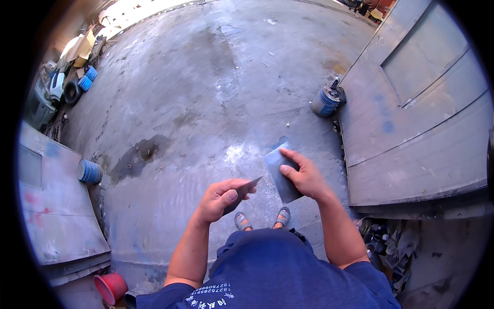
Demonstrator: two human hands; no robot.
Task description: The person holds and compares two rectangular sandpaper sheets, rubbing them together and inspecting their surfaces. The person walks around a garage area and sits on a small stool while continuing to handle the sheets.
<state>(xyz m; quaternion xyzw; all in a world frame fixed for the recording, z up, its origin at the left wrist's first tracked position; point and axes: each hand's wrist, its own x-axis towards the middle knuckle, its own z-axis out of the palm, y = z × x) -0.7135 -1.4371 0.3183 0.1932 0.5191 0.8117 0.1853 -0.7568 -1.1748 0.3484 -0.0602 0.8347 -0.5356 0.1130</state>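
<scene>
My left hand (216,200) pinches a thin dark sheet (240,198) between thumb and fingers, with one pointed corner sticking out to the right. In my right hand (310,178) is a larger rectangular dark sheet (280,177), its upper end pale and bluish in the light. My right thumb lies on its face, and the fingers go round its far edge. Both sheets resemble sandpaper, though I cannot make out their surface. The two are held apart in front of my body, above my sandaled feet (281,217).
Large grey doors or panels stand at the right (411,149) and left (59,201). Blue-and-grey buckets sit beside them (324,101) (89,171). A red bucket (110,288) is at lower left, a tire (72,91) farther off, and clutter (393,247) lies at lower right. The concrete floor has a wet patch (139,154).
</scene>
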